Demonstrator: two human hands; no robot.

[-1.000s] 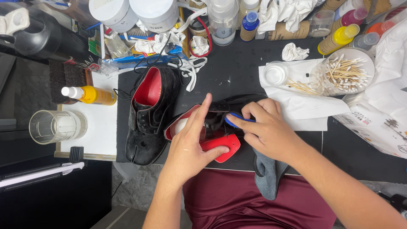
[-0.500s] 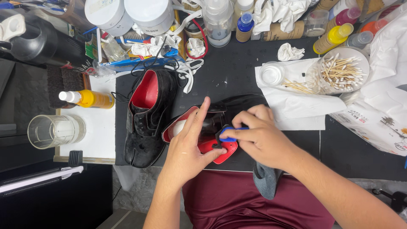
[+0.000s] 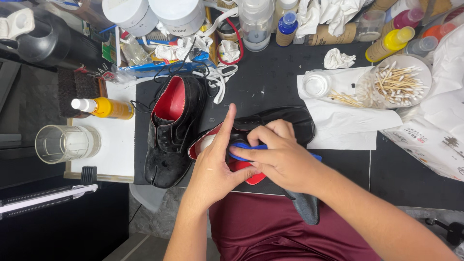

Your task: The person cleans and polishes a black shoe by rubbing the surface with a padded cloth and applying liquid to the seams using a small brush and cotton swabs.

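Lying on its side at the counter's (image 3: 270,87) near edge, a black dress shoe (image 3: 285,121) with red lining is mid-wipe. The right hand (image 3: 285,162) has fingers pinched tight on a blue cloth (image 3: 241,151), pressing it against the shoe. The left hand (image 3: 215,166) steadies the shoe, fingers extended flat. Its mate (image 3: 171,130) sits just beside, upright. Continuing likely calls for firm, even rubbing.

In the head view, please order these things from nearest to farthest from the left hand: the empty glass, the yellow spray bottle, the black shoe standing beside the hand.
From the left hand:
1. Black shoe, just to its left on the dark mat.
2. Yellow spray bottle, lying farther left on the white board.
3. Empty glass, farthest, at the board's left edge.
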